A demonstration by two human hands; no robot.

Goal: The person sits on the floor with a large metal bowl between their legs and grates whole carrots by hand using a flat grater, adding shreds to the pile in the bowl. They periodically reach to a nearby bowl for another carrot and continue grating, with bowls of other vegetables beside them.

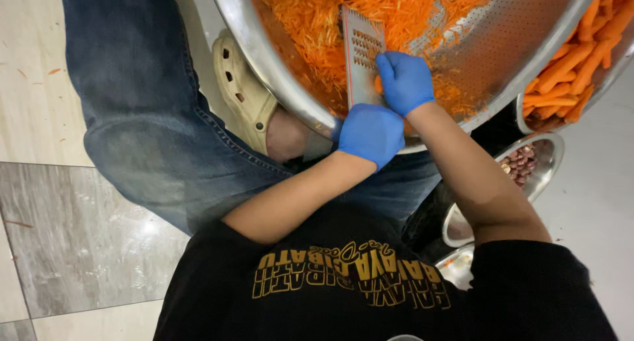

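Left hand (371, 133) clamps the grater (362, 57) base to brace it; right hand (404, 82) pinches a carrot stub (378, 85) (nearly hidden) over the bowl (277, 70).

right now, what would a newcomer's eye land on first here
First the big steel bowl at top centre, heaped with bright orange grated carrot. At its near rim two blue-gloved hands work: the left hand grips the base of a flat metal grater, the right hand presses against its face. Peeled whole carrots fill another bowl at upper right.
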